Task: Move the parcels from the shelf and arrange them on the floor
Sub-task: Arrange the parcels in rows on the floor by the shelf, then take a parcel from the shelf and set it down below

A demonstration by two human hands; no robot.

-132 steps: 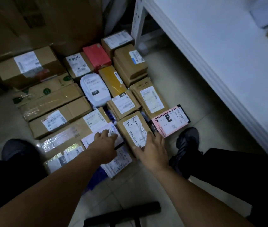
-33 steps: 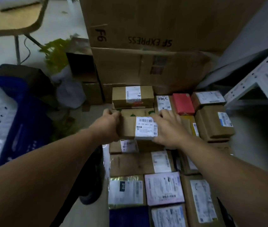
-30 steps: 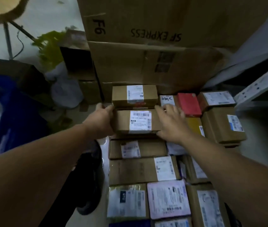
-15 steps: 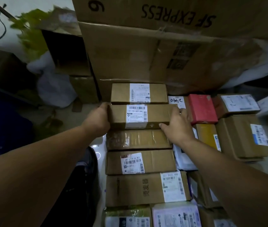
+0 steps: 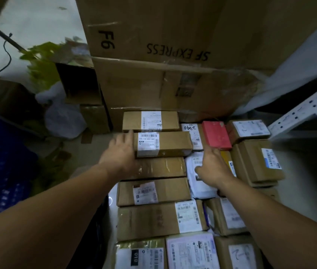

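Parcels fill the floor [image 5: 307, 183] in tidy rows: the long brown cardboard parcel with a white barcode label [image 5: 165, 144] lies second from the back, apparently placed. The left hand [image 5: 121, 152] touches its end, grip released; the right hand [image 5: 214, 167] hovers slack-fingered alongside. Whatever is left on the white metal shelf [image 5: 297, 115] is unseen

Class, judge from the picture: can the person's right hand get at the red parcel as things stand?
Probably yes: the red parcel lies just beyond the right hand, its top uncovered, nothing between them.
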